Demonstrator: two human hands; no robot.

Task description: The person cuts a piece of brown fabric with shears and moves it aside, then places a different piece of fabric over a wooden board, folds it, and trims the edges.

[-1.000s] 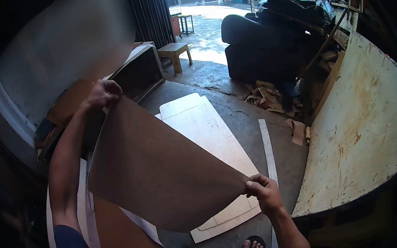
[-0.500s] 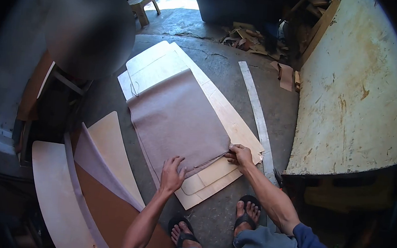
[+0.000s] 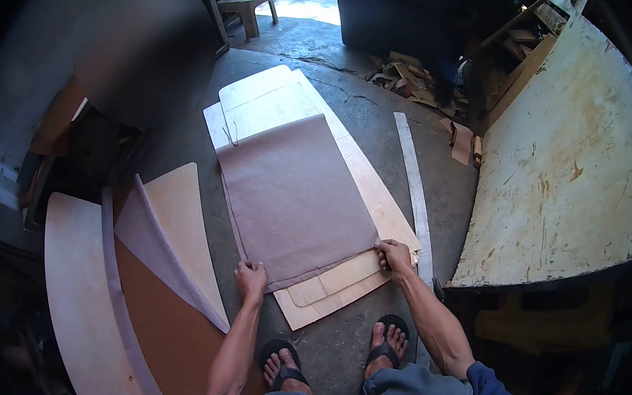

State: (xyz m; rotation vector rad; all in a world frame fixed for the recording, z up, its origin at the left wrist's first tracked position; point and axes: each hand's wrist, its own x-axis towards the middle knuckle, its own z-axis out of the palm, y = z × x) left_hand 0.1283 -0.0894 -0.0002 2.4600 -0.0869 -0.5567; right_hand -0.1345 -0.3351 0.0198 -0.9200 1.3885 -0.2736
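Note:
A brownish-mauve sheet of leather-like material (image 3: 297,196) lies over stacked pale plywood boards (image 3: 339,281) on the floor. It looks doubled, with layered edges along its left and near sides. My left hand (image 3: 252,276) is closed at the sheet's near left corner, fingers pinched on the edge. At the near right corner, my right hand (image 3: 394,257) also pinches the material, just above the boards. A thin loop of cord or wire (image 3: 230,135) rests by the sheet's far left corner.
A long pale strip (image 3: 413,183) lies right of the boards. Curved panels (image 3: 80,275) and brown sheeting (image 3: 165,327) stand at left. A large worn board (image 3: 563,165) leans at right. Scraps (image 3: 407,78) and a stool (image 3: 246,2) are further back.
My left hand has moved from hovering open over the near edge to gripping the near left corner. The sheet lies straighter and flatter. My right hand keeps its corner; the view has shifted slightly.

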